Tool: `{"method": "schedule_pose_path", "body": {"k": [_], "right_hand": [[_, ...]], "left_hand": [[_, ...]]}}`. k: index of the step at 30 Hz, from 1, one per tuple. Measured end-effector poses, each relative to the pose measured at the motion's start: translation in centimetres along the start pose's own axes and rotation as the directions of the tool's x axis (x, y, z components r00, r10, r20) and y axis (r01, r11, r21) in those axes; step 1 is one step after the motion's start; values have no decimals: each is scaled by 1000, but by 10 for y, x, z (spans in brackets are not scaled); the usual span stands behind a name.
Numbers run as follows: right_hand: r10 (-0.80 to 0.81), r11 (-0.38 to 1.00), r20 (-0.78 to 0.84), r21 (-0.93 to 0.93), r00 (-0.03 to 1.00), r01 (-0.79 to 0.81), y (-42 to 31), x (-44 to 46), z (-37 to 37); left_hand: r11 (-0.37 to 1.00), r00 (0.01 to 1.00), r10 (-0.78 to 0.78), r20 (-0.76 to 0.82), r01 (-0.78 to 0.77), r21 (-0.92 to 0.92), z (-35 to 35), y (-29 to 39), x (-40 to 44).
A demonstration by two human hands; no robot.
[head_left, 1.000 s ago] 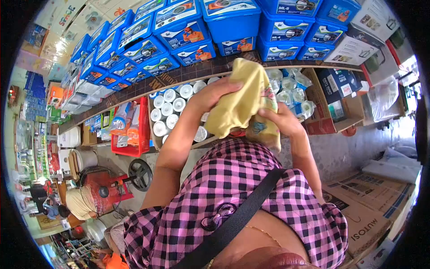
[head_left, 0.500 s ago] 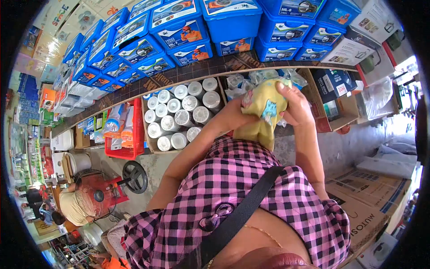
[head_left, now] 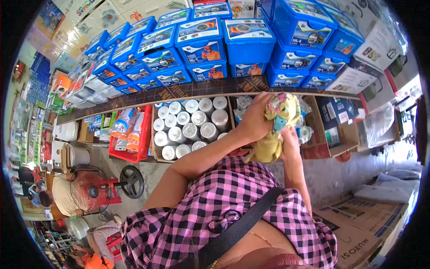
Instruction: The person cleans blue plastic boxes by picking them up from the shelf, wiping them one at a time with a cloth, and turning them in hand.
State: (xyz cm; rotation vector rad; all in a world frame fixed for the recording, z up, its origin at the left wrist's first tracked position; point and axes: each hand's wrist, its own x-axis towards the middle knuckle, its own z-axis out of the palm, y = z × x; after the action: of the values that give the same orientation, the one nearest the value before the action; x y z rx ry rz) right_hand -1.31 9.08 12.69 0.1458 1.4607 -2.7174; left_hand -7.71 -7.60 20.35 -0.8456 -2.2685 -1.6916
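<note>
Blue boxes (head_left: 249,48) beyond yellow cloth (head_left: 278,120)

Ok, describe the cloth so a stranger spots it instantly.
From the blue boxes up top, look down, right of the white-topped cans. There the left hand and right hand hold the cloth. Crumpled yellow fabric with pink and teal patches sets it apart.

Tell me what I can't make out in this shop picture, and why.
Head view: whether the yellow cloth covers anything; its bunched folds hide that.
Head view: some fingers of the right hand, behind the cloth.
Head view: part of the plastic-wrapped goods; the left hand and cloth block them.
Head view: fine print on the blue boxes, too small.
</note>
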Motion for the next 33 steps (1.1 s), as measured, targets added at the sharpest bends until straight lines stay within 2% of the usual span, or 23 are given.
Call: {"method": "schedule_pose_path", "body": {"k": [1, 3, 4, 5, 6, 7, 8, 9, 10, 13, 15, 17, 18, 21, 22, 23, 25, 26, 27, 29, 30, 31, 33], "right_hand": [[-33, 997, -107, -75, 994, 25, -6, 2, 1], [-115, 989, -180, 68, 977, 129, -28, 0, 0], [-126, 991, -104, -57, 987, 121, -35, 0, -22], [-173, 985, -79, -28, 982, 171, -43, -6, -25], [-175, 980, -103, 77, 979, 184, -44, -8, -29], [-173, 965, -127, 178, 977, 194, -45, -10, -35], [-107, 958, -130, 253, 986, 138, -38, -7, -48], [-109, 957, -126, 255, 986, 138, -34, -9, -45], [-89, 952, -152, 277, 984, 129, -31, -13, -38], [-48, 951, -151, 296, 987, 91, -14, -17, -43], [6, 945, -182, 322, 983, 54, -18, -27, -37], [-9, 911, -143, 406, 990, 67, -29, -38, -33], [2, 857, -111, 513, 994, 56, -30, -41, -39], [-36, 836, -122, 541, 992, 96, -15, -40, -90], [22, 853, -247, 510, 969, 111, -32, -46, -80], [-7, 849, -197, 517, 980, 110, -34, -49, -91], [-118, 917, -407, 306, 906, 257, -45, -54, -96], [-155, 908, -388, 305, 909, 286, -35, -51, -124], [-192, 900, -366, 304, 911, 312, -24, -49, -155], [-122, 865, -424, 399, 897, 306, -31, -46, -170], [-142, 858, -343, 425, 929, 288, -37, -47, -171], [-123, 863, -363, 420, 924, 280, -32, -44, -175], [-41, 922, -500, 315, 865, 225, -29, -34, -186]], "left_hand": [[1000, 1000, 13, -9, -13, 8, -11, 10, 8], [949, 958, 252, 135, -272, 161, -42, 28, 27], [934, 947, 298, 121, -315, 166, -59, 36, 39], [931, 956, 278, 91, -291, 219, -77, 50, 53], [834, 898, 437, 47, -425, 351, -91, 51, 73], [714, 871, 487, 68, -442, 543, -103, 53, 93], [618, 852, 510, 121, -460, 638, -113, 46, 115], [509, 928, 331, 168, -326, 797, -119, 40, 132], [333, 974, 160, 161, -207, 920, -120, 33, 144], [175, 970, -155, 187, -159, 972, -128, 21, 174], [154, 966, -157, 207, -184, 971, -128, 20, 179], [133, 957, -165, 238, -218, 967, -126, 25, 182], [128, 959, -209, 193, -169, 977, -122, 32, 178], [115, 959, -251, 134, -108, 987, -103, 70, 148], [188, 977, -117, 178, -154, 970, -99, 78, 127], [280, 984, -95, 152, -120, 952, -93, 94, 104], [428, 971, -163, 176, -91, 899, -86, 110, 63], [518, 957, -183, 224, -100, 850, -78, 106, 43], [603, 942, -202, 267, -95, 792, -72, 98, 26], [738, 919, -204, 336, -81, 670, -40, 44, -10], [785, 900, -252, 355, -24, 619, -17, 16, -21], [813, 895, -261, 363, 1, 582, 9, -15, -29], [739, 904, -316, 289, 44, 672, 62, -74, -48]]}}
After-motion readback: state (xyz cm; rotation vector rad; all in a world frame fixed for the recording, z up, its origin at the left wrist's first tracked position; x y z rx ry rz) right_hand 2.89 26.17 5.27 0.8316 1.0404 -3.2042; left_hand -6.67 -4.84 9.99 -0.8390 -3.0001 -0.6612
